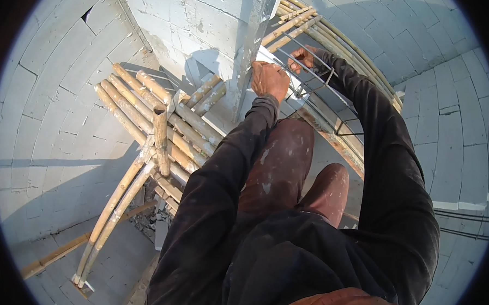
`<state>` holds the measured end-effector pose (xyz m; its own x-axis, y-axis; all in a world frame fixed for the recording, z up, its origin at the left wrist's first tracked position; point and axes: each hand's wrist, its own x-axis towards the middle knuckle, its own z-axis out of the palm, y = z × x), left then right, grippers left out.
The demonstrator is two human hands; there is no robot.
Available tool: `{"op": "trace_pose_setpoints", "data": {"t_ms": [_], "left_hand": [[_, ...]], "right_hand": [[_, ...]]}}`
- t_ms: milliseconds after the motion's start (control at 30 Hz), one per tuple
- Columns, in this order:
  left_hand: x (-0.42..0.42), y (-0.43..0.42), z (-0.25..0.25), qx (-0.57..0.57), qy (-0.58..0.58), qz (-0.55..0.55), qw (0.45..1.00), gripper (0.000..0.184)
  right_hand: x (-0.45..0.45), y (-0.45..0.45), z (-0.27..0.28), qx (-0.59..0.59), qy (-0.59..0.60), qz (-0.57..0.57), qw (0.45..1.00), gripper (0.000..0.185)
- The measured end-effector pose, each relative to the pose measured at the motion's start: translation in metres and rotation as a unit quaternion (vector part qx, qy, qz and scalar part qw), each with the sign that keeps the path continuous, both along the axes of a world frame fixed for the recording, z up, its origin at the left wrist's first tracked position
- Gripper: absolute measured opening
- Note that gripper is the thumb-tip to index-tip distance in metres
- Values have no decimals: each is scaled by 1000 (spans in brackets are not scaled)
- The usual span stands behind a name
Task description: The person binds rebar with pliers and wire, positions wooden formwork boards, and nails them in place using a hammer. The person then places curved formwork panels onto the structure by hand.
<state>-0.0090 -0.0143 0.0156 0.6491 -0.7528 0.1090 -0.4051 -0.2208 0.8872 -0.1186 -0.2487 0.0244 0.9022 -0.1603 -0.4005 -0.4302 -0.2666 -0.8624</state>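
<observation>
My left hand (271, 79) is closed beside the grey upright post (249, 48), its knuckles towards me. Whatever lies in its fingers is hidden or too thin to make out. Across from it, my right hand (304, 59) has its fingers curled in a pinch, with its contents too small to name. Both hands are at a cage of thin steel rebar (323, 85), made of long bars and bent stirrups. The right forearm reaches around the cage's far side, and the left comes in from the near side.
Bamboo poles (191, 130) form a platform at left, with an upright bamboo post (161, 140) standing there. More bamboo (335, 37) runs behind the right arm. Grey block walls (62, 106) surround the place. Rubble (152, 216) lies below. My knees (280, 156) are under the cage.
</observation>
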Motion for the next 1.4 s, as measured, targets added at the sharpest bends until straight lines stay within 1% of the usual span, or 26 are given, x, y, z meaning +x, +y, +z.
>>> {"op": "trace_pose_setpoints", "data": {"t_ms": [67, 100, 133, 167, 300, 367, 467, 500, 567, 600, 733, 800, 833, 900, 933, 1000, 1033, 1133, 1200, 1233, 1300, 1400], "left_hand": [[-5, -1, 8, 28, 17, 34, 999, 18], [-8, -2, 6, 30, 13, 28, 999, 18], [-9, -2, 4, 13, 22, 40, 999, 17], [-10, -2, 2, -5, 29, 52, 998, 15], [-16, -4, -3, -11, 30, 50, 998, 15], [-21, -7, -11, -56, 3, 88, 994, 11], [-23, -11, -19, -52, -24, 92, 994, 15], [-24, -11, -20, -62, -29, 97, 993, 13], [-26, -10, -25, -77, -46, 100, 991, 13], [-27, -10, -26, -94, -58, 108, 988, 13], [-30, -5, -27, -116, -90, 106, 983, 12], [-31, -3, -27, -130, -163, 103, 973, 12], [-30, -3, -28, -129, -164, 103, 973, 12], [-30, -5, -28, -155, -208, 74, 963, 12], [-29, -5, -29, -155, -209, 73, 963, 12], [-28, -6, -30, -166, -242, 55, 954, 11], [-27, -8, -30, -167, -242, 55, 954, 11], [-26, -12, -28, -158, -239, 49, 957, 8], [-25, -15, -27, -160, -203, 35, 965, 8], [-24, -16, -26, -160, -203, 36, 965, 8], [-21, -18, -26, -156, -193, 34, 968, 10], [-25, -20, -25, -156, -180, 61, 969, 12]], "right_hand": [[-3, -14, -14, 17, -13, 0, 1000, 23], [-2, -16, -21, 76, -66, 27, 995, 25], [-7, -18, -25, 77, -71, 21, 994, 25], [-9, -21, -29, 64, -72, 12, 995, 25], [-6, -15, -16, 6, -68, -19, 997, 26], [-1, -7, -4, -9, -71, -33, 997, 26], [5, 20, 17, -133, 28, -83, 987, 26], [6, 17, 18, -111, 1, -25, 994, 24], [4, -3, -11, -96, -11, -46, 994, 27], [5, -2, -14, -83, -18, -61, 994, 32], [6, -8, -17, -96, -4, -68, 993, 36], [8, -15, -15, -36, 22, -17, 999, 37], [9, -17, -14, -16, 30, 0, 999, 37], [8, -14, -10, -71, 18, 27, 997, 37], [6, -10, -5, -71, 18, 25, 997, 37], [0, 1, 4, -35, 55, -58, 996, 34], [0, 4, 9, -36, 55, -59, 996, 34], [2, 9, 12, -70, 70, -45, 994, 29], [3, 11, 16, -120, 50, -30, 991, 25], [5, 14, 18, -120, 50, -30, 991, 25], [9, 18, 20, -222, 83, -16, 971, 20], [11, 20, 17, -218, 71, -9, 973, 20]]}}
